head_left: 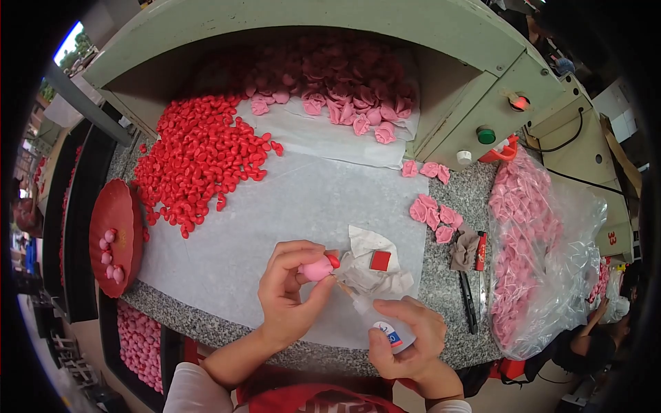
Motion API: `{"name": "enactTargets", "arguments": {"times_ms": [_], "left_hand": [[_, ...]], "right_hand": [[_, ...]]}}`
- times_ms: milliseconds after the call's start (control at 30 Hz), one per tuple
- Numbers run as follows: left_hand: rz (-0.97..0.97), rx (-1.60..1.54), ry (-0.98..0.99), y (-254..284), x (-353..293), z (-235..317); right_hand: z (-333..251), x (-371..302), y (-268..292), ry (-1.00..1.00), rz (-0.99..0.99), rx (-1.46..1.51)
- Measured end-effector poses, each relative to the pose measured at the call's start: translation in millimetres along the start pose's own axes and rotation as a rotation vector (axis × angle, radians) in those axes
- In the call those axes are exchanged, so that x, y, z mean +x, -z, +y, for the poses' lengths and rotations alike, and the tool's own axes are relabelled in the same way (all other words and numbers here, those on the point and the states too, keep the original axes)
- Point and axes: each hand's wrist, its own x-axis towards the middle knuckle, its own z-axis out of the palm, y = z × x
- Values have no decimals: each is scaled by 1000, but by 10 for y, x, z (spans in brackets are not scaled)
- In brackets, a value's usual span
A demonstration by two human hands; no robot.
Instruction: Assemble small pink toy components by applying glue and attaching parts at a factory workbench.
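My left hand (pixel 281 297) pinches a round pink piece (pixel 316 270) between thumb and fingers, above the paper sheet. A small glossy red piece (pixel 334 261) sits at its right end. In my right hand (pixel 413 337) is a translucent squeeze bottle (pixel 387 322) with a label and a thin nozzle. The nozzle points up and left, its tip close to the pink piece; whether they touch I cannot tell. Just beyond the bottle lie crumpled white tissue (pixel 375 275) and a small red block (pixel 380 260).
A heap of red pieces (pixel 200 155) covers the far left. Pink roses (pixel 344 96) fill the green machine's recess. At left stands a red dish (pixel 127 234) with several pink pieces. On the right are loose roses (pixel 428 208), a black pen (pixel 467 303) and a plastic bag (pixel 527 255) of roses.
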Motion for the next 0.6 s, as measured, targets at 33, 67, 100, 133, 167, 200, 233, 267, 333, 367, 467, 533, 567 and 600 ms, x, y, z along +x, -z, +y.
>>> {"name": "enactTargets", "arguments": {"times_ms": [33,67,100,133,167,200,233,267,333,367,467,533,567,600], "left_hand": [[0,0,0,-1,2,0],[0,-1,-1,-2,3,2],[-1,-2,-2,-3,4,4],[-1,-1,-2,-5,4,13],[-7,16,10,-8,6,26],[-14,34,23,-9,8,35],[-15,33,23,-10,8,37],[-13,32,25,-10,8,40],[-11,31,27,-8,6,41],[-12,30,22,-6,6,37],[-12,26,17,-6,5,26],[-13,25,16,-9,8,25],[-14,28,23,-8,8,31],[-15,30,31,-6,9,35]], "right_hand": [[1,-1,-1,6,0,-3],[-1,-3,-1,5,0,-2],[-3,-5,-2,-1,-1,3],[-4,-7,-2,-7,-1,8],[-5,-8,-4,-7,-1,7],[-5,-10,-6,-6,1,5],[-5,-11,-8,-4,4,3],[-10,-9,-6,-4,4,4],[-25,-3,3,-30,-11,15],[-26,0,5,-30,-12,15],[-23,4,7,-33,-21,10],[-15,1,8,-27,-16,9],[-20,3,8,-27,-16,9],[-27,7,7,-24,-16,4]]}}
